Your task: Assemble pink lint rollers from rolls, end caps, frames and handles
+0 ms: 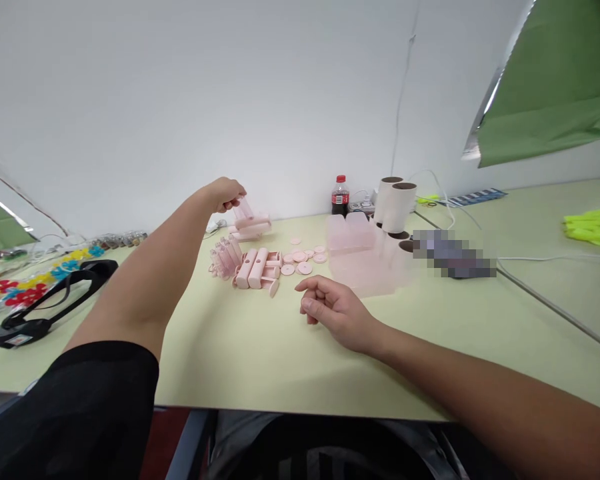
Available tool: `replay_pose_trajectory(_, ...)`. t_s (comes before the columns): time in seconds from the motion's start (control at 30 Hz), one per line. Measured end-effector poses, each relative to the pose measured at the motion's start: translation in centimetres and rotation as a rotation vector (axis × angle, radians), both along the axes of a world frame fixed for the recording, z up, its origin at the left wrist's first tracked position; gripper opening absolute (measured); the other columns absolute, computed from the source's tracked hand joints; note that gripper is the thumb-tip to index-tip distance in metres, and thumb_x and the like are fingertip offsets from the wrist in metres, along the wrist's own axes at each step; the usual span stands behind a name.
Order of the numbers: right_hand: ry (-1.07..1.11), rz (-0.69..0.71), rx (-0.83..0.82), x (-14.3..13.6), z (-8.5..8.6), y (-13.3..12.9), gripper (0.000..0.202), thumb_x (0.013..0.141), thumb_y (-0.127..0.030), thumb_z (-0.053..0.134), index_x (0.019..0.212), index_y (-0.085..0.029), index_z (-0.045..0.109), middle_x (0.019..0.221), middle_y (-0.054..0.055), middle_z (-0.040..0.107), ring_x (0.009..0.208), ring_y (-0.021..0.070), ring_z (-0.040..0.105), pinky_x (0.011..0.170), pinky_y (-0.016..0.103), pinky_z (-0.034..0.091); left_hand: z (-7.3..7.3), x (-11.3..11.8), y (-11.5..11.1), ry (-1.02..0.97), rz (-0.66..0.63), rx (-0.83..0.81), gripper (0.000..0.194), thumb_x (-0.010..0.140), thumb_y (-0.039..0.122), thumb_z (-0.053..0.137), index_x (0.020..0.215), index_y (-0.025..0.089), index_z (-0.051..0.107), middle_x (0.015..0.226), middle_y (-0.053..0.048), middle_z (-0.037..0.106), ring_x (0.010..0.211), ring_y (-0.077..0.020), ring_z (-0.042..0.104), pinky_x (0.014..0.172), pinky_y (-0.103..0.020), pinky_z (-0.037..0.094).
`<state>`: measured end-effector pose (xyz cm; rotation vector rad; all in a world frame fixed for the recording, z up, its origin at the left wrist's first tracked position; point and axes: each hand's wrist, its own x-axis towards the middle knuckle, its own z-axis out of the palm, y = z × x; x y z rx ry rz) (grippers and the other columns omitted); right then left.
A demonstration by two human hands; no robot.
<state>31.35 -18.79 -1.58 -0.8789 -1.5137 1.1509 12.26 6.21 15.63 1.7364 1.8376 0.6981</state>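
Note:
My left hand (227, 195) reaches to the back of the table, its fingers closed on a translucent pink plastic piece (243, 209). That piece is tilted over pale pink cylindrical parts (251, 228) near the wall. My right hand (337, 312) is over the table in front of me, fingers loosely curled and slightly apart, with nothing visible in them. Nearest to it lie several thin pink discs (305, 268). To their left are pink plastic housings (258, 267) with pulled-out parts, beside a cluster of clear pink pieces (225, 257).
Translucent pink boxes (350, 233) stand right of the discs, with a cola bottle (340, 197) and white rolls (399, 208) behind. A black strap-like headset (55, 303) and colourful flower pieces (25, 290) lie left. A grey cable (555, 310) crosses the right side; bright yellow material (593, 225) lies beyond.

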Motion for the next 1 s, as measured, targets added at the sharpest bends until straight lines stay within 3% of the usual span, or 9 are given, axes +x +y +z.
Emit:
replay_pose_trajectory(0.27,-0.032,-0.004,-0.033,-0.1,0.0,0.2,0.023,0.087,-0.033,0.06,0.104,-0.019,0.058,0.075,-0.001,0.057,0.064,0.0126,0.057,0.062,0.029,0.05,-2.7,-2.2,1.3,0.084,0.012,-0.056,0.017,0.079,0.023,0.069,0.078,0.018,0.053,0.051,-0.001,0.05,0.043,-0.0093,0.034,0.044,-0.025,0.024)
replay_pose_trajectory(0.43,-0.058,-0.007,-0.055,0.0,0.0,0.1,0.023,0.086,-0.033,0.06,0.104,-0.018,0.059,0.075,-0.001,0.058,0.064,0.0129,0.057,0.062,0.029,0.051,-3.7,-2.5,2.1,0.101,0.048,-0.033,0.015,0.081,0.019,0.066,0.081,0.017,0.052,0.051,-0.001,0.053,0.042,-0.0091,0.034,0.046,-0.025,0.027)
replay_pose_trajectory(0.7,-0.073,-0.005,-0.056,0.2,0.1,0.3,0.023,0.085,-0.036,0.062,0.101,-0.019,0.06,0.074,-0.001,0.055,0.065,0.0137,0.056,0.063,0.03,0.051,-4.7,-2.9,1.5,0.124,0.051,0.085,0.018,0.08,0.03,0.066,0.085,0.016,0.055,0.059,-0.004,0.057,0.047,-0.013,0.043,0.052,-0.028,0.033)
replay_pose_trajectory(0.8,-0.084,-0.007,-0.036,0.2,-0.2,0.4,0.021,0.085,-0.036,0.062,0.099,-0.02,0.061,0.073,-0.001,0.055,0.065,0.0139,0.055,0.063,0.03,0.051,-4.4,-3.0,-1.0,0.184,0.124,0.23,0.037,0.078,0.033,0.068,0.106,0.014,0.054,0.075,-0.011,0.062,0.062,-0.0212,0.054,0.057,-0.031,0.035)
replay_pose_trajectory(0.87,-0.11,-0.015,-0.007,0.2,-0.4,0.4,0.019,0.086,-0.035,0.061,0.097,-0.02,0.061,0.072,-0.001,0.055,0.065,0.0142,0.055,0.062,0.03,0.051,-4.6,-2.4,-4.0,0.218,0.138,0.44,0.05,0.08,0.035,0.064,0.122,0.015,0.049,0.087,-0.014,0.064,0.074,-0.0255,0.059,0.06,-0.032,0.037)
replay_pose_trajectory(0.93,-0.169,-0.063,0.051,0.2,-0.4,0.4,0.017,0.088,-0.034,0.058,0.095,-0.02,0.063,0.071,-0.001,0.055,0.064,0.0147,0.055,0.061,0.03,0.049,-5.6,-1.4,-7.9,0.146,0.005,0.488,0.053,0.084,0.037,0.059,0.131,0.019,0.045,0.086,-0.009,0.066,0.075,-0.0247,0.061,0.062,-0.031,0.039)
replay_pose_trajectory(1.0,-0.247,-0.171,0.154,0.5,0.1,0.4,0.015,0.089,-0.033,0.057,0.091,-0.02,0.064,0.069,0.0,0.057,0.063,0.0155,0.055,0.06,0.03,0.047,-7.3,-0.2,-11.9,0.084,-0.158,0.462,0.046,0.085,0.039,0.056,0.128,0.023,0.05,0.078,-0.003,0.066,0.071,-0.022,0.062,0.062,-0.029,0.04)
